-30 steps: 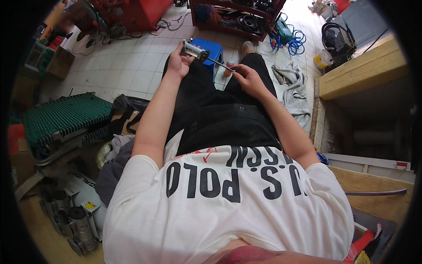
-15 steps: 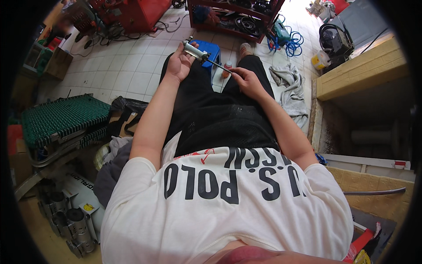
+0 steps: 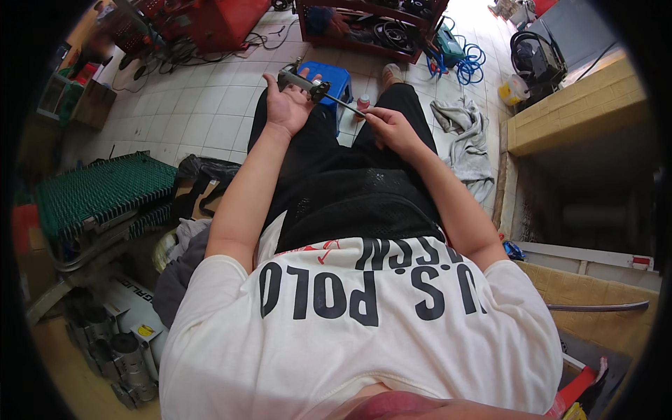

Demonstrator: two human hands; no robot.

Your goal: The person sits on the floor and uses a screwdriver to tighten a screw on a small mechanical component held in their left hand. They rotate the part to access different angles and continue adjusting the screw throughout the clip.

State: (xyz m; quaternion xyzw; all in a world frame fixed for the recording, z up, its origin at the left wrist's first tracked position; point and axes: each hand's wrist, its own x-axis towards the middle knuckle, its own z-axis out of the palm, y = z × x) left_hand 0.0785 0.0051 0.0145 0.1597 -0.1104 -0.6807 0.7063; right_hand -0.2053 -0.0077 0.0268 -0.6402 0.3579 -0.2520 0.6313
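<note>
A grey metal cylinder [image 3: 299, 82] with dark fittings at both ends is held out over my knees. From its right end a thin dark rod [image 3: 341, 103] slants down toward me. My right hand [image 3: 393, 128] pinches the rod's free end between thumb and fingers. Palm up, my left hand [image 3: 292, 106] lies open with its fingers spread beneath the cylinder; whether the cylinder rests on it I cannot tell. Just beyond are a blue plastic stool [image 3: 337, 82] and a small bottle of reddish liquid [image 3: 362, 104] on the floor.
A red tool cart [image 3: 360, 38] stands ahead on white tiles. Grey cloth [image 3: 462, 129] lies to the right, beside a yellow-beige ledge [image 3: 560, 122]. On the left is a folded green woven bed [image 3: 105, 189]. Blue hose [image 3: 470, 64] and black cables [image 3: 185, 64] lie farther off.
My left fingers have uncurled from around the cylinder and spread open, thumb out. The cylinder has turned and shifted slightly left. My right hand keeps its pinch on the rod.
</note>
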